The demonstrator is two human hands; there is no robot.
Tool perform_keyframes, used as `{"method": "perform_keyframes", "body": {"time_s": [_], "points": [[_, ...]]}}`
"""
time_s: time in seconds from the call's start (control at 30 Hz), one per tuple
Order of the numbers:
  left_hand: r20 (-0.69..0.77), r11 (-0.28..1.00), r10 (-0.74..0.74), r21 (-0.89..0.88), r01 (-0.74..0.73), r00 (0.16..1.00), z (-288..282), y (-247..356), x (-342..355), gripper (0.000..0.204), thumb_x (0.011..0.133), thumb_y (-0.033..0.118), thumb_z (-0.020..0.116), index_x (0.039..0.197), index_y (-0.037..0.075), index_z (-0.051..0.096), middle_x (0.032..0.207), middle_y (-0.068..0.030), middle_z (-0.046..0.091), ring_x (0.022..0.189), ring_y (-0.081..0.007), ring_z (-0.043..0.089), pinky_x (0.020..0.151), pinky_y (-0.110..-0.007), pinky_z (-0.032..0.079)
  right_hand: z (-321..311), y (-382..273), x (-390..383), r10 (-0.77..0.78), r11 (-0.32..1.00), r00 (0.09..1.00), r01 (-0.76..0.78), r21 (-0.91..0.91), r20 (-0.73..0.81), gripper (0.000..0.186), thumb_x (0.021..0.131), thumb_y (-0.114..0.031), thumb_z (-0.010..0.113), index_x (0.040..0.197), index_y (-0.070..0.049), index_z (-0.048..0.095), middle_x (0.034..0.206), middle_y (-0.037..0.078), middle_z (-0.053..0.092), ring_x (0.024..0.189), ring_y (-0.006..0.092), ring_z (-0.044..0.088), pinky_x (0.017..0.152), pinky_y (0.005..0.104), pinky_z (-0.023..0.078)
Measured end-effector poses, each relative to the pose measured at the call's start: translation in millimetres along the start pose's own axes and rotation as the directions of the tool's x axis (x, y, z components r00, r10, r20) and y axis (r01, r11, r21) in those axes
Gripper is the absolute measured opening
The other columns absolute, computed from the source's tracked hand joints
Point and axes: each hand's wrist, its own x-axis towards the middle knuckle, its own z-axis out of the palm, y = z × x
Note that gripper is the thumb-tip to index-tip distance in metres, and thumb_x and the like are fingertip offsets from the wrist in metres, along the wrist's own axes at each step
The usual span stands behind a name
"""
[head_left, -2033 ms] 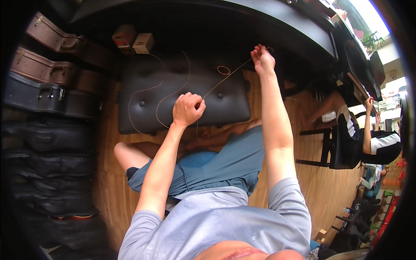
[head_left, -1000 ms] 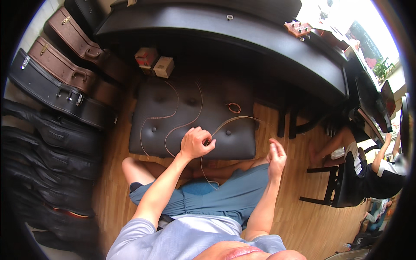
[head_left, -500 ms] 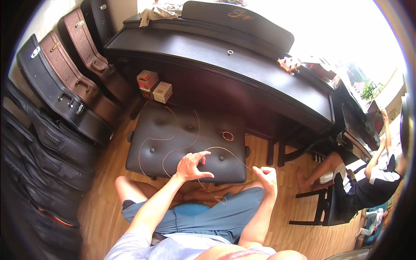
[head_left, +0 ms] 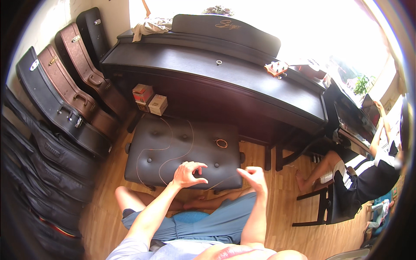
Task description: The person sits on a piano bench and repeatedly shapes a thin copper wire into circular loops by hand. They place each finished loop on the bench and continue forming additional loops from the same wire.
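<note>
1. Beyond both hands, the dark piano (head_left: 208, 80) carries gold script lettering (head_left: 228, 25) on its raised back panel.
2. Far to the left of the left hand (head_left: 187, 175), a soft black bag (head_left: 65, 158) bears a pale mark, too small to read.
3. Ahead and to the left of that hand sit a red-and-white box (head_left: 142, 92) and a pale box (head_left: 157, 105); any print on them is too small to make out.
4. The left forearm slants up and to the right. Its hand appears over the near edge of the black padded bench (head_left: 201, 134), with fingers curved toward the right hand (head_left: 257, 178) and the thumb well apart from them; nothing shows in the gap.
5. The right forearm rises almost straight. Its fingers are folded, the tips pointing left and pinched together on a thin string (head_left: 222, 180).
6. That string slopes from the right fingertips down toward the left hand, in the space between the two.
7. On the bench, a first loose strand (head_left: 157, 149) lies left of the left hand, and a second loose strand (head_left: 182, 156) curves down to just beside it.
8. A small copper-coloured coil (head_left: 222, 147) lies on the bench ahead of both hands.
</note>
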Motion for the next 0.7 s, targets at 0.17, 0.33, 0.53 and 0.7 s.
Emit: {"method": "perform_keyframes", "body": {"time_s": [0.17,0.33,0.53,0.7], "points": [[0.153,0.974,-0.077,-0.199,0.107,0.985,18.1,34.9,17.5,0.031,0.086,0.043,0.076,0.095,0.014,0.074,0.069,-0.0062,0.068,0.066,-0.0216,0.061,0.068,-0.033,0.048,75.5,-0.2,13.1,0.014,0.995,0.996,-0.022,0.097,0.091,0.052,0.092,-0.042,0.073,0.058,-0.011,0.048,0.058,-0.009,0.038,0.056,0.0032,0.030,0.051,0.0266,0.023],[-0.029,0.990,-0.103,-0.095,0.100,0.994,38.0,14.9,2.7,0.027,0.096,0.038,0.065,0.085,0.014,0.073,0.069,-0.0084,0.067,0.063,-0.0303,0.057,0.068,-0.039,0.048,92.9,15.4,28.8,0.177,0.650,0.959,-0.283,0.705,0.222,0.048,0.101,-0.037,0.061,0.064,-0.012,0.045,0.055,-0.008,0.032,0.050,0.0041,0.027,0.044,0.0234,0.020],[0.001,0.953,-0.249,-0.176,0.245,0.969,34.6,18.8,6.0,0.028,0.097,0.037,0.063,0.083,0.015,0.071,0.068,-0.0077,0.066,0.061,-0.0288,0.056,0.066,-0.038,0.047,68.2,32.3,17.6,-0.079,-0.307,0.945,-0.327,0.894,0.318,0.033,0.108,-0.032,0.047,0.094,-0.004,0.058,0.070,-0.002,0.037,0.061,0.0096,0.034,0.050,0.0231,0.032],[0.011,0.999,-0.034,-0.023,0.035,0.999,34.9,22.7,7.3,0.028,0.098,0.036,0.060,0.082,0.016,0.071,0.068,-0.0073,0.067,0.061,-0.0286,0.057,0.067,-0.040,0.045,97.9,-2.4,10.3,0.050,0.037,0.994,0.094,0.995,-0.096,0.036,0.108,-0.036,0.047,0.101,-0.003,0.061,0.083,0.002,0.055,0.073,0.0127,0.053,0.071,0.0272,0.048]]}}
